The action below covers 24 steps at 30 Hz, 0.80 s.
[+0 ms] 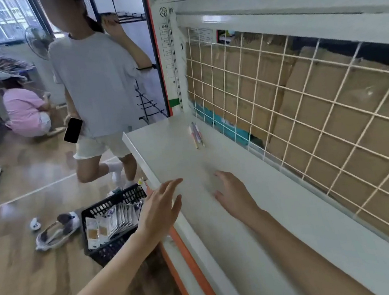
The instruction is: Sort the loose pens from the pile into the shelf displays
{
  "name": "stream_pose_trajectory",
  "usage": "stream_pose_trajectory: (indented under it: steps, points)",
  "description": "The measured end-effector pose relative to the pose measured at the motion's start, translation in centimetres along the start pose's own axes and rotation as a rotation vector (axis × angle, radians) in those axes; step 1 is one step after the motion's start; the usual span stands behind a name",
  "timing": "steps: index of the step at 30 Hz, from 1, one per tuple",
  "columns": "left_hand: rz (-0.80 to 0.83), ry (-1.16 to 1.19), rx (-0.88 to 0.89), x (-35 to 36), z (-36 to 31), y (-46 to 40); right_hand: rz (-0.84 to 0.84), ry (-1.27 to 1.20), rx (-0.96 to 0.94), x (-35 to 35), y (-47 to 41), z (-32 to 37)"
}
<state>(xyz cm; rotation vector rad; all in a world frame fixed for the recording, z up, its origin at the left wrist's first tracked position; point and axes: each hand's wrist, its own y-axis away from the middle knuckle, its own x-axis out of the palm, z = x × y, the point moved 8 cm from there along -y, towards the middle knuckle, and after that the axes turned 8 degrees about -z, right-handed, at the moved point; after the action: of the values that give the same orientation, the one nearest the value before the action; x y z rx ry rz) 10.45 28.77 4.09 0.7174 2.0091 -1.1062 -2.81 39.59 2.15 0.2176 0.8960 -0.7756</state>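
Left hand: the left hand [159, 208] is over the front edge of the shelf, the fingers straight and a little spread, pointing to the far end; it holds nothing.
Right hand: the right hand [233, 195] is above the shelf board, fingers loose and stretched forward, palm down; it holds nothing. The picture is blurred there, so I cannot tell if it touches the board.
Pens: a few loose pens [196, 134] lie side by side on the white shelf [164, 148], near the wire grid, towards the far end.
Pens and hands: the pens are well apart from both hands, ahead of the fingertips; they are closer to the right hand than to the left.
Wire grid: a white wire grid [304, 100] forms the back of the shelf, with cardboard boxes [327, 83] behind it.
Basket: a black plastic basket [110, 227] stands on the wooden floor, just under the left hand, with flat packets standing in it.
Floor: a pair of shoes [56, 229] lies beside the basket.
People: one person in a grey shirt [96, 85] stands at the far end of the shelf and holds a phone [73, 130]; another in a pink top [25, 110] crouches further back.
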Motion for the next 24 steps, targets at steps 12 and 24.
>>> stream_pose_trajectory:
  steps: [12, 24]
  points:
    - [0.106, 0.147, -0.012, 6.3, 7.9, -12.1, -0.089, 0.033, 0.125, 2.5, -10.8, -1.1]
    - [0.277, 0.271, 0.005, 12.4, 13.6, -24.1, -0.213, 0.136, 0.321, 5.0, -21.7, -0.8]
